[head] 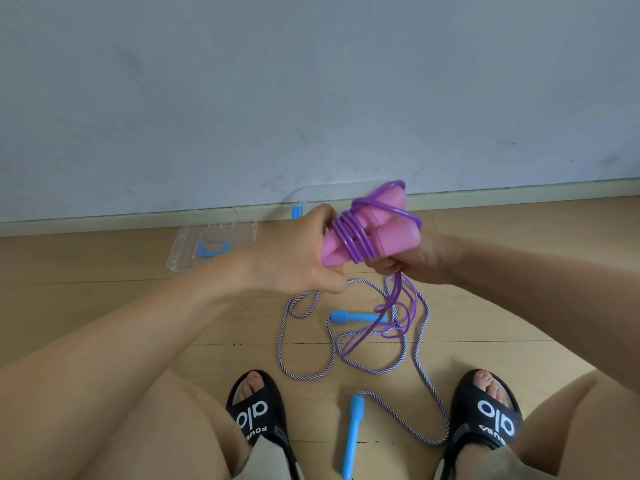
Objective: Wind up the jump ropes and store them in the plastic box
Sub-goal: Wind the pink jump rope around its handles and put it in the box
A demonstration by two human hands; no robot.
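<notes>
My left hand (pixel 301 258) grips the near ends of two pink handles (pixel 391 237) held side by side. Several turns of purple cord (pixel 349 237) are wrapped round them. My right hand (pixel 412 263) pinches the same cord just below the handles, and the loose rest of it (pixel 388 323) hangs down in loops to the floor. A second rope, a purple-and-white braided cord (pixel 420 341), lies spread on the floor with two blue handles (pixel 356 317) (pixel 353 434). The clear plastic box's lid (pixel 194 251), with a blue handle, lies flat near the wall; a blue-and-clear piece (pixel 298 210) shows behind my left hand.
A pale wall (pixel 311 81) with a skirting board closes off the far side. The floor (pixel 104 271) is light wood. My two feet in black slides (pixel 258 414) (pixel 491 417) stand either side of the nearer blue handle.
</notes>
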